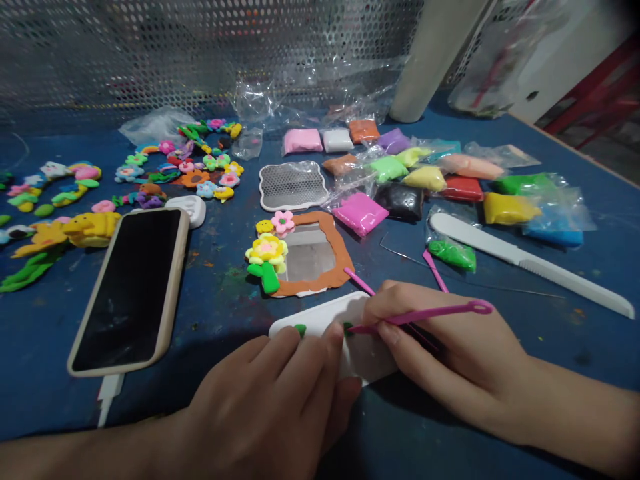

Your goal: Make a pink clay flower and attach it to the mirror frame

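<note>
My right hand (445,347) grips a pink plastic clay modelling tool (435,312) like a pen. The tool's tip touches a small piece of green clay (348,328) on a white board (320,317). My left hand (270,393) holds the board from its left side, fingers bent over the top and the index fingertip right beside the green piece. Another bit of green clay (300,330) shows at its knuckles. Just behind the board lies a mirror (313,253) framed in brown clay, with yellow and pink clay flowers and a green leaf on its left side.
Bagged coloured clay (360,213) spreads across the back right, near a white plastic knife (530,260) and a thin wire (475,283). A second mirror (293,185) lies behind. At left are a phone (130,287) on a cable and several clay-decorated pieces (55,187).
</note>
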Available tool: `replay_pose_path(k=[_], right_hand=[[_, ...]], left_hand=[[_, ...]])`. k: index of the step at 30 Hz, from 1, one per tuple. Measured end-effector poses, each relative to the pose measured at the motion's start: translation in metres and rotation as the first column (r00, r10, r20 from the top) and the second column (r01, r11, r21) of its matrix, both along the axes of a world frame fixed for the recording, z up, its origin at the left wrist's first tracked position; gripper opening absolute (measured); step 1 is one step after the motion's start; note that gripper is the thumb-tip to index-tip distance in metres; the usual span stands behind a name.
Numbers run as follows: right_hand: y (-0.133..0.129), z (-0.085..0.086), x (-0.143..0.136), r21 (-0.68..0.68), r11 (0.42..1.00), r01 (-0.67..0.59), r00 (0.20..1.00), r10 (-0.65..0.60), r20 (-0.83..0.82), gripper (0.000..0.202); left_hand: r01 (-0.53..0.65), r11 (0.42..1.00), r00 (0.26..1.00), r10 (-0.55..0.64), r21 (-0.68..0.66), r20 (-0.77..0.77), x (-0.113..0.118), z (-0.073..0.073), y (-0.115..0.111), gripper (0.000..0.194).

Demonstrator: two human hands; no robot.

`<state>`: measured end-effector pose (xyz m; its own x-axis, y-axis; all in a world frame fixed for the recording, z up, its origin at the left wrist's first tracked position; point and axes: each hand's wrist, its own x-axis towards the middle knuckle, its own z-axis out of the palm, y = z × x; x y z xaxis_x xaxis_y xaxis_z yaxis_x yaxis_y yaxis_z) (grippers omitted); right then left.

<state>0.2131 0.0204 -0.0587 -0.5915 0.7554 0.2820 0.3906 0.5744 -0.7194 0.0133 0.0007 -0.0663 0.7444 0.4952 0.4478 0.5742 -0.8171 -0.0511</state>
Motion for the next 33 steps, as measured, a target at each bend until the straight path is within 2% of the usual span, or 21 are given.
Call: replay_pose_path(k=[6,11,18,33], right_hand=[[-0.0008,0.0015,0.0008,0.049,0.998,-0.03,1.0,0.031,-0.005,0.017],[-0.0024,0.0027,0.0008,0.102,0.993,0.051,0.998,-0.048,-0.03,0.018],[-0.0033,-0.0002,-0.0047,0.04,0.999,-0.007,0.999,0.008,-0.035,0.018],[-0.0048,0.001,-0.006,0.02,0.999,-0.044,0.998,0.045,-0.047,0.024]], left_hand=[[0.007,1.0,1.0,-0.007,-0.004,-0.009,-0.0004,0.0009,0.0023,0.023],[0.009,1.0,1.0,-0.01,-0.013,-0.017,-0.0002,0.0002,0.0003,0.024],[0.012,1.0,1.0,-0.012,-0.022,-0.002,0.0007,-0.0012,0.0005,0.022],[0.017,1.0,1.0,-0.017,-0.016,-0.01,0.0008,0.0011,0.0017,0.023]])
